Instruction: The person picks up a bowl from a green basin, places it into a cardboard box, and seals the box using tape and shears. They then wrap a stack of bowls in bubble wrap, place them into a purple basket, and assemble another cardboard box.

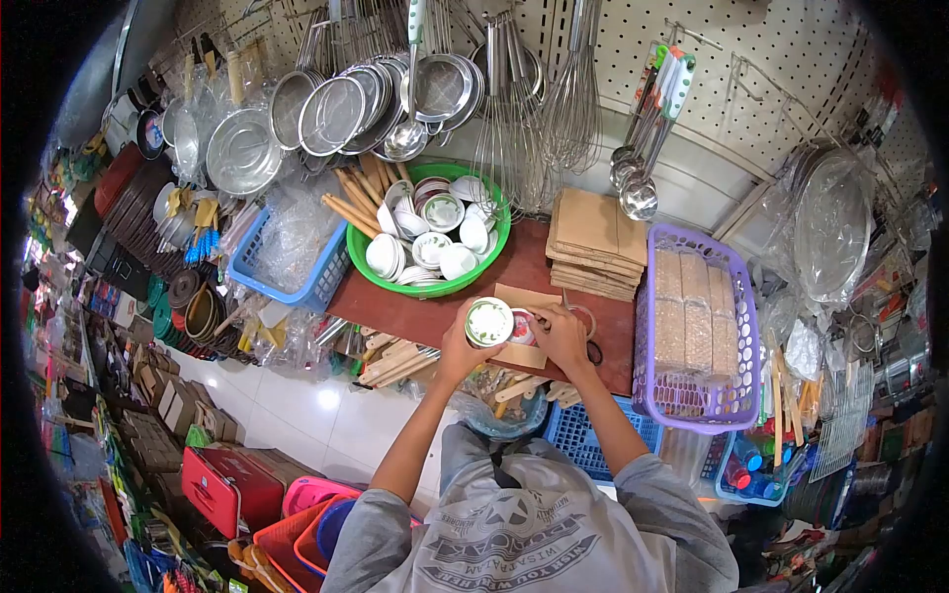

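Taking the hands as the clock's centre, with twelve pointing away from the person, the left hand [459, 348] grasps a white bowl with a green pattern [489, 321] by its side, tilted to face up. The right hand [562, 334], just off at three, touches an open cardboard piece [529, 296]; whether its fingers pinch the edge or merely rest there, I cannot tell. A red-patterned piece [523, 329] sits between the hands, against the cardboard.

The table's near edge [395, 314] runs close by, so a loosened left grip could let the bowl slip toward six and likely chip on the floor tiles [297, 415]. Bringing it down hard on the red-patterned piece could crack either.

Further out, the green basin [419, 291] at eleven is heaped with loose bowls [433, 247]; a knock might topple some. Stacked cardboard [596, 237] lies at one.
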Demonstrator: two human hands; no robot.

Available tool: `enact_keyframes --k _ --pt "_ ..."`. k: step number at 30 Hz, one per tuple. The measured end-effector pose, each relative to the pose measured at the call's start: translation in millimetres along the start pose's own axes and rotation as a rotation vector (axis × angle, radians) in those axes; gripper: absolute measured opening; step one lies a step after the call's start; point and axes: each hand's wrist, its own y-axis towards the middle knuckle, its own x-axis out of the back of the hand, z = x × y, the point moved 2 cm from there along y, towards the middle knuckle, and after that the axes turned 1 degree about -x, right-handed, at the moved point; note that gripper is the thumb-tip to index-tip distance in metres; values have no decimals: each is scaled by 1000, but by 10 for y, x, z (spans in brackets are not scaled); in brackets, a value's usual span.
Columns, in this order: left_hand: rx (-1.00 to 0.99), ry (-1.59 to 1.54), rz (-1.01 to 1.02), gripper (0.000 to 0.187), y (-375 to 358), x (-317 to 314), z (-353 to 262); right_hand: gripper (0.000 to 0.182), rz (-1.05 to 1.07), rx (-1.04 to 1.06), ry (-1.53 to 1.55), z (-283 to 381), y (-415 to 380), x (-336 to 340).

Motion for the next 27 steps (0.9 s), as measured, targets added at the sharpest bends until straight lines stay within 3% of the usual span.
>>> enact_keyframes --k 6,12,15,18,24,27 --pt "-8 64 34 94 37 22 -30 23 179 -182 37 161 75 183" --pt "29 163 94 95 77 55 -158 28 153 -60 239 228 106 -57" --pt "60 181 80 93 70 71 -218 28 184 -152 208 226 127 -136" --pt "103 219 74 91 59 66 -195 28 147 -154 375 166 133 -203" --pt "118 360 120 86 46 29 -24 24 -63 -154 385 170 140 1" --pt "88 328 99 81 30 14 38 22 -49 -150 231 156 150 193"
